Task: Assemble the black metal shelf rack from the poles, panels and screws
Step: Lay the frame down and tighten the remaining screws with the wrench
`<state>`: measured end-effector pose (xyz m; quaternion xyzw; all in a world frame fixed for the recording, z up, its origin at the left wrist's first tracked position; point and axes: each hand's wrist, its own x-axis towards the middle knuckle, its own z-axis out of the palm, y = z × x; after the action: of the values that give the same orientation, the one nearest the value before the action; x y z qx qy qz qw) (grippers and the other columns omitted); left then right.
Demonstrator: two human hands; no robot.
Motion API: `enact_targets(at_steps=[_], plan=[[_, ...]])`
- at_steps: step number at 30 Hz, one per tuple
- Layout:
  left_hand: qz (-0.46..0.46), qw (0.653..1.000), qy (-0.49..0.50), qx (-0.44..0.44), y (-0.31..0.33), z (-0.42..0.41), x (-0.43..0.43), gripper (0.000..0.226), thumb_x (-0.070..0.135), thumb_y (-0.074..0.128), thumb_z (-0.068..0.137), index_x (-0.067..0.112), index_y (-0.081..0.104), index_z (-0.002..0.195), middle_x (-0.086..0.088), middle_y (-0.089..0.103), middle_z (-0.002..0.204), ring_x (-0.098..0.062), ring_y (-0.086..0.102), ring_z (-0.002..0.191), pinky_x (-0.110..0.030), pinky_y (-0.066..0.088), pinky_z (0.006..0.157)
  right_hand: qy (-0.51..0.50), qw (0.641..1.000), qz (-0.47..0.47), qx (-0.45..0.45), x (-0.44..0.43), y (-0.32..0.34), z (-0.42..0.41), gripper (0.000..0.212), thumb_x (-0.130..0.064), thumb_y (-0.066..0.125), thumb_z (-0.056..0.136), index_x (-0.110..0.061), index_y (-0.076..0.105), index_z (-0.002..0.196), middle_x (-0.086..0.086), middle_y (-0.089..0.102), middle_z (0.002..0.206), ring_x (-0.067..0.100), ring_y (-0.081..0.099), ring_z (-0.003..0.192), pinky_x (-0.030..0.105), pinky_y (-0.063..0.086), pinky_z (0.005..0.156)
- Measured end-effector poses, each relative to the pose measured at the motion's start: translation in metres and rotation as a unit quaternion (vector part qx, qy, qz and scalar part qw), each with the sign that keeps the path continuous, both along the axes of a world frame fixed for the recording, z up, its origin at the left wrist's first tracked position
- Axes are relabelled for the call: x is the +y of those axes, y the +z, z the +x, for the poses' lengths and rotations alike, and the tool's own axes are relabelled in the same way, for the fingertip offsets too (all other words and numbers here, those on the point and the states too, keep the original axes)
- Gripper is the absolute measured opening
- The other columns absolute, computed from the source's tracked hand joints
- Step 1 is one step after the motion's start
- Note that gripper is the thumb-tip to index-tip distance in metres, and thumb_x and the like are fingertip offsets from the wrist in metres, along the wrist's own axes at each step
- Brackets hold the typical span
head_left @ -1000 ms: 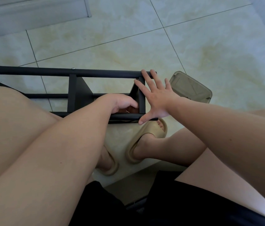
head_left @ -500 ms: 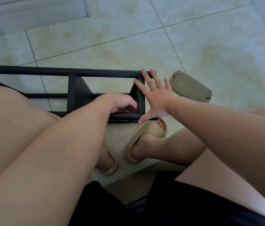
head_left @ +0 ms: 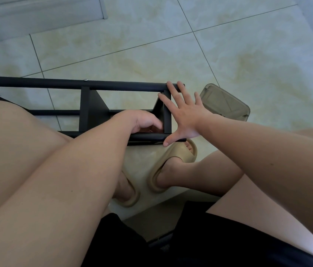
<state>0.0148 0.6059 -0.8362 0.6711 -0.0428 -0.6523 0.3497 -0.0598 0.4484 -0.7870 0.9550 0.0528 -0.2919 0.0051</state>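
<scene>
Now both hands meet at the right end of the black rack [head_left: 86,112], which lies on its side on the tiled floor [head_left: 248,54], across the middle left of the frame.
The right hand [head_left: 184,116] is spread flat against the end panel [head_left: 168,124], fingers reaching the upper pole [head_left: 123,86] and thumb on the lower pole [head_left: 144,137]. The left hand [head_left: 142,122] reaches inside the frame just beside that panel with its fingers curled; whether it pinches anything cannot be told. A translucent box [head_left: 227,101] sits right of the rack, and a beige slipper [head_left: 173,160] is just below it.
</scene>
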Motion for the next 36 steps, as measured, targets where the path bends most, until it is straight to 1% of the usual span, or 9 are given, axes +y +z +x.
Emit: enact_targets(at_steps=[7,10,14,19,24,29,31,33,36], plan=[[0.014,1.0,-0.011,0.015,0.0018,-0.0004,-0.0006,0.017,0.016,0.058,0.092,0.011,0.07,0.081,-0.006,0.067,0.077,-0.02,0.06,0.068,-0.029,0.048,0.068,-0.001,1.0,0.0,0.001,0.0004,0.0005,-0.001,0.152,-0.101,0.052,0.045,-0.03,-0.023,0.157,0.002,-0.042,0.159,0.032,-0.036,0.148,0.071,0.003,0.118],[0.025,0.999,-0.027,-0.008,0.0003,-0.0011,-0.001,0.014,0.018,0.064,0.091,0.009,0.074,0.094,-0.007,0.071,0.088,-0.021,0.065,0.077,-0.03,0.051,0.077,-0.001,1.0,-0.001,0.0,0.0005,0.0,-0.0009,0.152,-0.101,0.052,0.045,-0.03,-0.023,0.157,0.002,-0.042,0.159,0.032,-0.035,0.148,0.07,0.004,0.118],[0.022,1.0,-0.017,-0.01,-0.0012,-0.0002,-0.0011,0.033,0.015,0.061,0.091,0.0,0.069,0.12,-0.016,0.071,0.113,-0.027,0.065,0.099,-0.038,0.049,0.098,-0.001,1.0,0.001,-0.001,0.0,-0.0002,0.0004,0.152,-0.102,0.051,0.044,-0.03,-0.023,0.157,0.002,-0.041,0.159,0.032,-0.035,0.148,0.071,0.003,0.117],[-0.012,1.0,0.022,0.016,0.0009,-0.0001,-0.0002,0.018,0.008,0.053,0.092,0.007,0.068,0.101,-0.006,0.069,0.088,-0.02,0.063,0.08,-0.025,0.052,0.071,0.0,1.0,0.001,-0.001,-0.0002,0.0,0.0004,0.152,-0.101,0.052,0.045,-0.03,-0.022,0.157,0.002,-0.041,0.159,0.032,-0.035,0.148,0.071,0.004,0.117],[0.005,1.0,-0.008,-0.007,0.0014,-0.0007,-0.0008,0.014,0.015,0.061,0.091,0.008,0.073,0.092,-0.005,0.071,0.083,-0.021,0.063,0.078,-0.03,0.05,0.078,0.0,1.0,0.002,-0.002,0.0001,0.0005,-0.0001,0.152,-0.101,0.053,0.046,-0.03,-0.022,0.157,0.002,-0.041,0.159,0.032,-0.035,0.148,0.071,0.004,0.118],[0.012,0.999,-0.022,-0.03,0.0002,-0.0021,-0.0014,0.033,0.013,0.06,0.092,0.0,0.067,0.122,-0.013,0.07,0.109,-0.025,0.063,0.097,-0.036,0.048,0.097,0.0,1.0,-0.001,-0.003,0.0003,-0.0004,-0.0002,0.153,-0.102,0.052,0.045,-0.03,-0.024,0.156,0.002,-0.041,0.159,0.032,-0.035,0.148,0.07,0.003,0.118],[0.001,1.0,-0.02,-0.02,0.0017,-0.002,-0.0013,0.031,0.01,0.057,0.093,0.0,0.066,0.121,-0.014,0.069,0.112,-0.026,0.063,0.102,-0.035,0.05,0.094,0.0,1.0,0.001,-0.004,-0.0001,-0.0009,-0.0002,0.153,-0.102,0.05,0.043,-0.031,-0.024,0.156,0.002,-0.041,0.159,0.032,-0.035,0.148,0.07,0.003,0.117],[-0.021,1.0,-0.001,-0.002,0.0037,-0.0016,-0.0006,0.023,0.005,0.054,0.092,0.003,0.067,0.112,-0.012,0.067,0.102,-0.024,0.062,0.094,-0.029,0.051,0.082,0.0,1.0,0.002,-0.005,-0.0006,-0.0012,-0.0004,0.153,-0.103,0.047,0.042,-0.03,-0.023,0.156,0.001,-0.041,0.159,0.032,-0.035,0.148,0.071,0.004,0.117],[-0.024,0.999,0.022,0.004,0.0033,-0.0016,0.0002,0.025,0.007,0.056,0.09,0.003,0.067,0.112,-0.012,0.066,0.102,-0.024,0.061,0.092,-0.03,0.05,0.085,0.002,1.0,0.0,-0.006,-0.0006,-0.0012,-0.0003,0.153,-0.104,0.045,0.041,-0.03,-0.023,0.157,0.002,-0.041,0.159,0.032,-0.034,0.148,0.071,0.005,0.117]])
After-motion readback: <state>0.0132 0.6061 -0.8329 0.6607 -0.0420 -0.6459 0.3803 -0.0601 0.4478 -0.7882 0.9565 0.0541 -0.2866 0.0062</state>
